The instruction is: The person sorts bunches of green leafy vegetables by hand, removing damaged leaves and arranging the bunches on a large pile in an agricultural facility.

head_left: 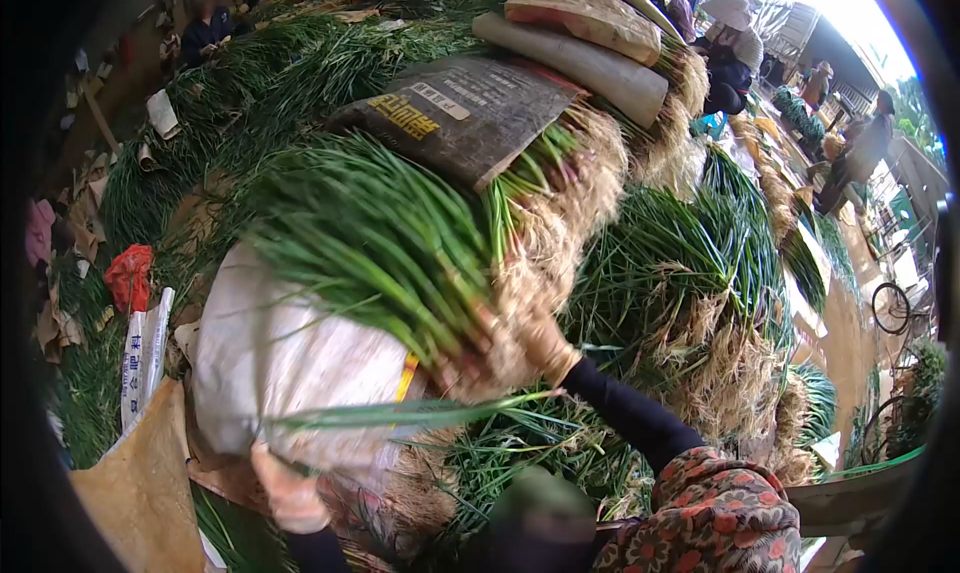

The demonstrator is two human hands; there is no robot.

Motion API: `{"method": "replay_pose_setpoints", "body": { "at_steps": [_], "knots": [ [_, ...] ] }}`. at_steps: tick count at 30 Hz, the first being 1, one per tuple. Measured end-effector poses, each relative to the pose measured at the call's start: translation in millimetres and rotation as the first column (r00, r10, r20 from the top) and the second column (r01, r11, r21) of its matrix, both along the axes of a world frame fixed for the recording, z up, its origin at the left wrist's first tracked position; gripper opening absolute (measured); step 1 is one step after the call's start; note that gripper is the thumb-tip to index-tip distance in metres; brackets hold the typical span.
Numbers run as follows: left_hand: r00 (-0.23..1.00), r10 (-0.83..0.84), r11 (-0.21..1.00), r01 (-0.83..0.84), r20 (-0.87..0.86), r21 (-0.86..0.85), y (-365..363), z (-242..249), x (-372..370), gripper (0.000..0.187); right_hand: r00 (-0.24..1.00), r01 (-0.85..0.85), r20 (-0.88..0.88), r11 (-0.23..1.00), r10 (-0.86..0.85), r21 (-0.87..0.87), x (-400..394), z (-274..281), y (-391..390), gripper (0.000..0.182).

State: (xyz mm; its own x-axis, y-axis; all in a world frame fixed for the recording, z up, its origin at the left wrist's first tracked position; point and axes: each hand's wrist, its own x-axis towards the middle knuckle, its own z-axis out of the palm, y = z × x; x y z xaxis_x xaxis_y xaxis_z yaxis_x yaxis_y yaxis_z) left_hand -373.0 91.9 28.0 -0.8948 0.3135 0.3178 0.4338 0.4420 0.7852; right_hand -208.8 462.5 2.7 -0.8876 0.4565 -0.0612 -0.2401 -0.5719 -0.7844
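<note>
At the root end of a large bunch of green onions (390, 243) is my right hand (545, 348), closed around its pale roots. The bunch lies over a white sack (290, 363), its leaves blurred and pointing up and left. Lower left, my left hand (290, 493) is smeared by motion, beside the sack's lower edge. Its fingertips point up near thin green strands, and whether they grip them is unclear. A loose green stalk (430, 413) stretches between the two hands, below the bunch. A dark printed sack (460, 113) covers more onions just above.
Piled green onions (680, 243) with tangled roots lie right. Rolled pale sacks (570, 63) rest at the top. A red plastic bag (128, 276) and brown sheet (140, 483) are left. Other people (730, 48) are in the background, one at upper left (205, 28).
</note>
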Motion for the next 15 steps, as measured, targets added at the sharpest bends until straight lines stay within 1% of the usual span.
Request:
{"method": "replay_pose_setpoints", "body": {
  "at_steps": [1,2,3,4,5,6,7,8,9,10,11,12,13,14,15],
  "knots": [
    [0.987,0.063,0.989,-0.082,0.151,0.126,-18,3,6,0.067,0.993,-0.065,0.113,0.953,0.033,0.295,2,-23,-14,0.046],
    [0.949,0.114,0.949,-0.191,0.294,0.252,-37,7,12,0.072,0.973,-0.155,0.231,0.821,0.028,0.55,6,-48,-30,0.045],
    [0.927,0.087,0.941,-0.197,0.364,0.277,-63,11,11,0.069,0.967,-0.164,0.241,0.531,-0.079,0.832,12,-63,-56,0.046],
    [0.9,0.061,0.932,-0.207,0.432,0.299,-89,15,11,0.067,0.955,-0.155,0.189,0.16,-0.23,0.975,17,-77,-82,0.047],
    [0.97,0.057,0.985,-0.094,0.236,0.146,-121,16,13,0.063,0.956,-0.137,0.109,-0.086,-0.271,0.987,19,-77,-110,0.051],
    [0.95,0.11,0.99,-0.13,0.291,0.05,-141,20,10,0.059,0.951,-0.109,0.003,-0.326,-0.309,0.939,20,-76,-138,0.055],
    [0.926,0.171,0.985,-0.164,0.338,-0.051,-161,25,8,0.056,0.962,-0.122,0.095,-0.091,-0.258,0.988,13,-75,-157,0.056],
    [0.895,0.237,0.969,-0.192,0.377,-0.153,-174,36,6,0.056,0.966,-0.131,0.16,0.151,-0.204,0.98,6,-76,-177,0.058],
    [0.941,0.266,0.94,-0.204,0.212,-0.273,-187,38,8,0.061,0.969,-0.141,0.232,0.57,-0.09,0.809,3,-79,-191,0.058],
    [0.963,0.257,0.865,-0.264,-0.074,-0.426,-188,39,17,0.066,0.983,-0.157,0.166,0.097,-0.083,0.983,4,-76,-182,0.056],
    [0.93,0.24,0.769,-0.357,-0.277,-0.531,-188,41,31,0.071,0.997,-0.035,0.005,-0.381,-0.081,0.924,5,-71,-174,0.053],
    [0.876,0.25,0.69,-0.46,-0.413,-0.559,-176,52,54,0.076,0.999,-0.035,0.036,-0.18,0.005,0.983,6,-85,-159,0.05],
    [0.943,0.33,0.892,-0.294,0.049,-0.343,-198,43,48,0.067,0.995,-0.048,0.045,0.029,0.092,0.998,7,-99,-144,0.048],
    [0.792,0.177,0.828,-0.441,0.584,0.347,-219,36,42,0.059,0.969,-0.242,0.238,0.059,0.071,0.968,13,-88,-114,0.044],
    [0.595,0.075,0.478,-0.726,0.8,0.495,-240,28,36,0.054,0.947,-0.318,0.308,0.134,0.092,0.939,20,-90,-83,0.041]
  ]
}}
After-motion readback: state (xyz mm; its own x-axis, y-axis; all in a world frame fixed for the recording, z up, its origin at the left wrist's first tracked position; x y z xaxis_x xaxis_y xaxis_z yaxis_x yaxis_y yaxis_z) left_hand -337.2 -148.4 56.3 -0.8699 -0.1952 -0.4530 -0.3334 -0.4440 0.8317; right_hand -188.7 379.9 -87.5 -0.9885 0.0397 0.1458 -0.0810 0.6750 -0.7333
